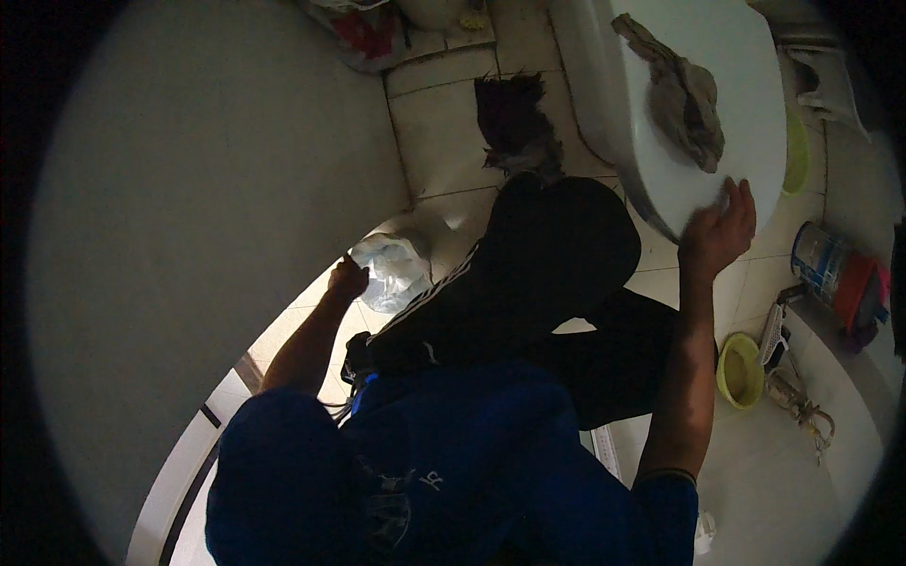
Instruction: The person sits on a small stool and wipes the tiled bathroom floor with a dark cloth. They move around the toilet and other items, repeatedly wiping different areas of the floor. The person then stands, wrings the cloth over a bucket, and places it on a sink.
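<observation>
My left hand [350, 279] is closed on the edge of a white plastic bag [396, 271], which looks like the liner of a small bin beside my leg. Whether a bin rim is also in my fingers is hidden. My right hand [722, 231] lies at the rounded near end of a white toilet lid [755, 85], its fingers stretched out and holding nothing. Just beyond those fingers, a crumpled grey-brown cloth [687, 108] is draped across the lid.
A dark ragged cloth [511, 111] lies on the tiled floor ahead of my knee. Red and white plastic bags [370, 36] sit at the far left corner. To the right stand a yellow-green basin [741, 371], a blue-white bucket [817, 257] and a red container [854, 291]. A plain wall [217, 189] borders my left.
</observation>
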`<state>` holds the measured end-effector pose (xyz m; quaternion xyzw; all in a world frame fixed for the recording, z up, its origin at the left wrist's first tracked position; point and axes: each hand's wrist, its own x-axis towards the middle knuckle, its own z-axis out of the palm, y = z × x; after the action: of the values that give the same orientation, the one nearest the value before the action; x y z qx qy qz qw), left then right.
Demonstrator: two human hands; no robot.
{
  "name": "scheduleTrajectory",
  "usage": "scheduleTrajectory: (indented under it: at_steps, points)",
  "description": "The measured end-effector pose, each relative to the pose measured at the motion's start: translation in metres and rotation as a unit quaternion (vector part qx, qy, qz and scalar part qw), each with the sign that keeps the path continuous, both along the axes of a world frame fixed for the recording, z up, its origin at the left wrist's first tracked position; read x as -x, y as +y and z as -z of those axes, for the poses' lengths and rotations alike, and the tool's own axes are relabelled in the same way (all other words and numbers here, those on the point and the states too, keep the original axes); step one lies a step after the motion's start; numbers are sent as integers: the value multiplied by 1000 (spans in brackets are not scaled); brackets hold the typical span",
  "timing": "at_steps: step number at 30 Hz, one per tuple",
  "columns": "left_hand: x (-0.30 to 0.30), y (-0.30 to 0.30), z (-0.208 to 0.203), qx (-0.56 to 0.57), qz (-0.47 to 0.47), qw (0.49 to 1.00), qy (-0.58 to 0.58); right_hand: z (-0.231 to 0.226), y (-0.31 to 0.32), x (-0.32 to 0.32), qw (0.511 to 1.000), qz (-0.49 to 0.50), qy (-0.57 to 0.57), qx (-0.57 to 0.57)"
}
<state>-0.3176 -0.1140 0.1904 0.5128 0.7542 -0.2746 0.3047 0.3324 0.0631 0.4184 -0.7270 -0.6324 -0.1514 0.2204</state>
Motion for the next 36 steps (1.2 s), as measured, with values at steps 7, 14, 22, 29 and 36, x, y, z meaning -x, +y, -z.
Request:
scheduleTrajectory:
  at_steps: [7,14,22,29,36]
  points:
    - [-126,141,-20,-191,315,893,-259,-3,8,11,999,-20,30,-5]
    - [-273,285,17,-296,249,886,-257,-17,10,33,999,-20,34,8]
    - [-283,320,86,-321,412,837,-162,-44,5,58,997,-10,55,47]
    - [-255,413,78,-363,522,767,-80,-55,-2,71,997,-19,61,47]
    - [-218,438,59,-449,344,776,-278,-56,-3,58,997,-12,48,65]
